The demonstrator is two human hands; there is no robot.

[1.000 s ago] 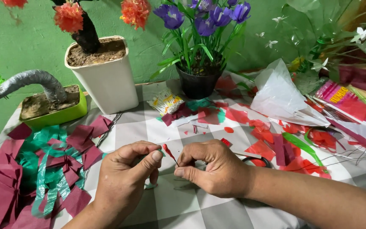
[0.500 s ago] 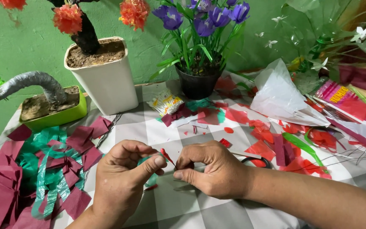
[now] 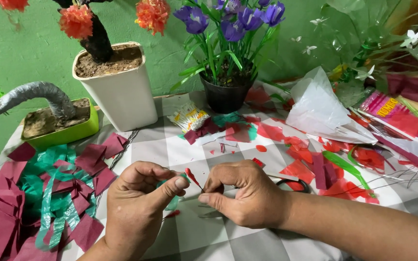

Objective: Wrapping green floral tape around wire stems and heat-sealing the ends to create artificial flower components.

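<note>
Nearest the camera, both hands meet over the checked tablecloth (image 3: 189, 145). Left hand (image 3: 139, 208) is curled, thumb and forefinger pinched together on a small red petal piece (image 3: 192, 177) w/ a bit of green strip behind the thumb; other fingers folded in. Right hand (image 3: 247, 193) comes in from the right, forearm across the bottom corner, its thumb and forefinger tips closed on the lower end of the same red piece, rest of fingers bent. So the red piece sits between the two hands, held up off the cloth, tilted. Under the hands a tiny red scrap (image 3: 172, 213) lies on the cloth. Just right of the right hand, scissors (image 3: 293, 183) lie partly hidden behind the knuckles. Left side: pile of maroon paper squares (image 3: 6, 217) mixed w/ green plastic ribbon (image 3: 49, 193), and thin dark wires (image 3: 122, 147) beside them. Right side: red paper scraps (image 3: 306, 169), a green leaf strip (image 3: 347, 166) and more thin wires. Mid table: small packet w/ yellow and white bits (image 3: 188, 116), then a clear plastic bag (image 3: 322, 113). Farther back, a white pot (image 3: 122, 92) of soil w/ a dark trunk and orange pompom flowers (image 3: 76, 21); left of it a lime-green tray (image 3: 61, 133) w/ a grey wrapped branch (image 3: 35, 94); centre back a black pot (image 3: 226, 96) w/ purple flowers (image 3: 233, 19). Green wall (image 3: 20, 48) behind all.
</note>
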